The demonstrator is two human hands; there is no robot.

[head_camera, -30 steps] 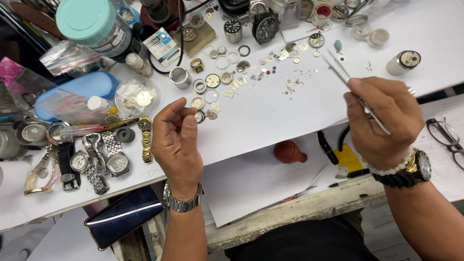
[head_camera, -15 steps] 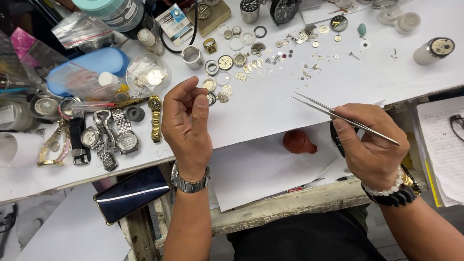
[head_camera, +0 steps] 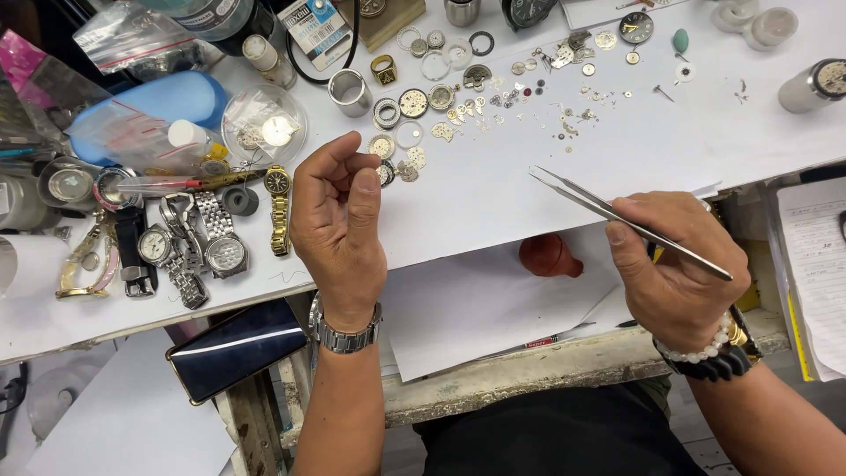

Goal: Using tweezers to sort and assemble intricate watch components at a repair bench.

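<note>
Two hands: right hand (head_camera: 674,273) grips tweezers (head_camera: 617,216)

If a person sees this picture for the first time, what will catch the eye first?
Probably the long steel tweezers, held in the right hand and pointing left over the white table. Next, the scatter of tiny watch parts at top centre, and the heap of wristwatches left of the raised left hand.
</note>
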